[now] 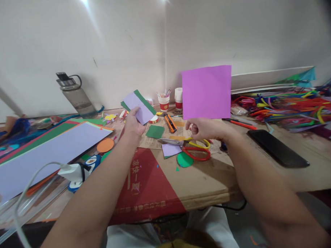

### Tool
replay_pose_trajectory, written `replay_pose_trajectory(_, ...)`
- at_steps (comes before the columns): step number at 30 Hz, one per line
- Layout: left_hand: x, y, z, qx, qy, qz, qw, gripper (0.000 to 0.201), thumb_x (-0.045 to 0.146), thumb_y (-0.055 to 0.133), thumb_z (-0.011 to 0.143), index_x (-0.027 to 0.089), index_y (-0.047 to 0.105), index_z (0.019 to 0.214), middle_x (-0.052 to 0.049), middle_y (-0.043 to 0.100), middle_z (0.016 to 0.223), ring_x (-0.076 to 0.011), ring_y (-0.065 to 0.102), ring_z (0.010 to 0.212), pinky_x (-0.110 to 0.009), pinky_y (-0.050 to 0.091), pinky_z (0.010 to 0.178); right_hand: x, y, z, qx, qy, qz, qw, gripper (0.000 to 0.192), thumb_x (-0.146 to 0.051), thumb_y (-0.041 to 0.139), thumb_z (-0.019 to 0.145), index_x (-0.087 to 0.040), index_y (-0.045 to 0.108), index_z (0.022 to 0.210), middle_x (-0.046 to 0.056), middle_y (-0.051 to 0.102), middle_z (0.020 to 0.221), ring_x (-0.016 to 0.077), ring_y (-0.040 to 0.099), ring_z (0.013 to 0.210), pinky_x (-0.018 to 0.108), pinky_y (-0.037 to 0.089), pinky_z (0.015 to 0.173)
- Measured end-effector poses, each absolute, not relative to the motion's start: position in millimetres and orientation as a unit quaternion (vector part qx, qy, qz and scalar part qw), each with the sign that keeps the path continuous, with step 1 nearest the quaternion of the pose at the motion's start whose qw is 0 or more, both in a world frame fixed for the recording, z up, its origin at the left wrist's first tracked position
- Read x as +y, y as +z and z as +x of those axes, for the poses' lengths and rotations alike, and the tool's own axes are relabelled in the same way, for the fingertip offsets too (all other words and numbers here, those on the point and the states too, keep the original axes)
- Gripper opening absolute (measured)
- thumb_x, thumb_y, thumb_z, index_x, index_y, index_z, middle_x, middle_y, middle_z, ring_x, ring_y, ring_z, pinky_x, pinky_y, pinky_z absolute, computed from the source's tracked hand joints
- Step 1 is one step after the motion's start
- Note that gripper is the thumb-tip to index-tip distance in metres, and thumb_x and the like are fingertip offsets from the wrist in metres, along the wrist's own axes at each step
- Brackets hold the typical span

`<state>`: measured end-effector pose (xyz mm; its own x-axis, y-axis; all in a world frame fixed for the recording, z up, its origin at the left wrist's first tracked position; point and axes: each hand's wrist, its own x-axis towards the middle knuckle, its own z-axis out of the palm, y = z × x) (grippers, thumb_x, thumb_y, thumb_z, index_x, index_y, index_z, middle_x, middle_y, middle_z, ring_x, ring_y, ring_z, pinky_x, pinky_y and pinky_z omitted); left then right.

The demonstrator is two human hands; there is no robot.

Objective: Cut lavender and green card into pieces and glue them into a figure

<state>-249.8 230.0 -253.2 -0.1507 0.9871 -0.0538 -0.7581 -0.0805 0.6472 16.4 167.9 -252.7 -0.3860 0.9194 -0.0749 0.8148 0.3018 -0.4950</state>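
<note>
My left hand (133, 124) holds up a small stack of paper pieces (139, 106), pale lavender on top with green showing behind. My right hand (203, 129) pinches the bottom edge of an upright pink-purple paper square (207, 91). Both hands hover over a cardboard sheet (200, 180) on the table. Below my right hand lie scissors with red and yellow handles (192, 149), a green paper circle (184, 160), a lavender scrap (170, 150) and a green paper rectangle (155, 132).
A large lavender sheet over green and red sheets (44, 153) lies left, with an orange circle (105, 145) and a glue gun (77, 173). A water bottle (74, 94) stands against the wall. Black phone (277, 148) and pipe cleaners (287, 107) are right; paper cups (164, 101) and orange cutter (170, 123) behind.
</note>
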Motion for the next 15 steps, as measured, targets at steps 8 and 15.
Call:
replay_pose_trajectory(8, 234, -259, -249, 0.308, 0.694, 0.181, 0.625, 0.041, 0.012, 0.051, 0.086, 0.015, 0.057, 0.126, -0.008, 0.075, 0.096, -0.0215, 0.071, 0.093, -0.035, 0.058, 0.088, 157, -259, -3, -0.822, 0.191, -0.536, -0.019, 0.06, -0.025, 0.084, 0.048, -0.027, 0.069, 0.106, 0.002, 0.068, 0.082, 0.0214, 0.064, 0.075, 0.027, 0.039, 0.059)
replay_pose_trajectory(15, 234, -261, -246, 0.315, 0.692, 0.184, 0.622, 0.042, 0.009, 0.052, 0.085, 0.014, 0.057, 0.126, -0.007, 0.075, 0.092, -0.0214, 0.071, 0.086, -0.036, 0.058, 0.087, 147, -255, -18, -0.846, 0.125, -0.517, -0.031, 0.052, -0.025, 0.073, 0.061, -0.024, 0.063, 0.112, 0.006, 0.069, 0.089, 0.0216, 0.061, 0.073, 0.027, 0.035, 0.056)
